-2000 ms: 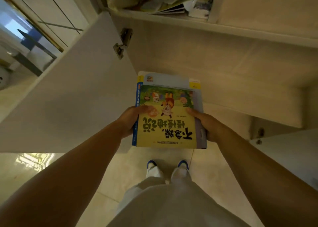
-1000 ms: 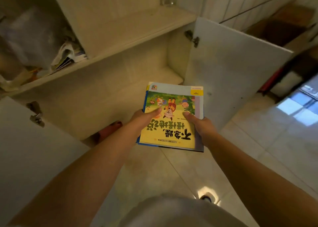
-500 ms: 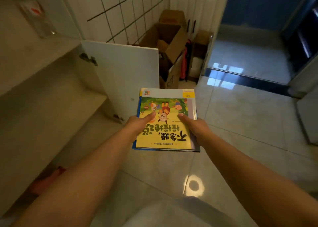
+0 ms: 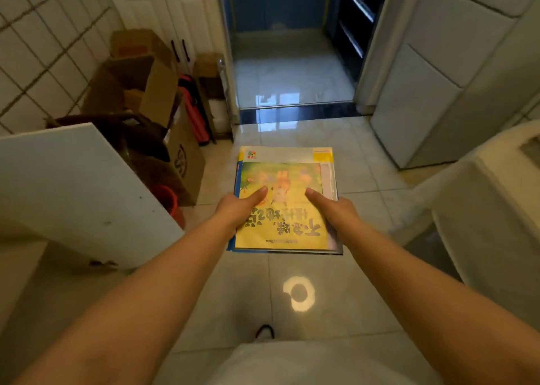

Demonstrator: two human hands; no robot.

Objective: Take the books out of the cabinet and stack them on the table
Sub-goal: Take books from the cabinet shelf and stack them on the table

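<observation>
Carrying a small stack of books (image 4: 285,200), left hand (image 4: 238,209) and right hand (image 4: 336,212) gripping either side; now turned away from the cabinet door (image 4: 73,192) at left, table unseen.

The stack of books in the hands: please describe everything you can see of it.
The stack of books is thin paper picture books, held flat over the tiled floor. The top cover is yellow with cartoon animals and a large title; a bigger white and yellow book shows beneath. The left hand and right hand grip its sides, thumbs on top.
</observation>
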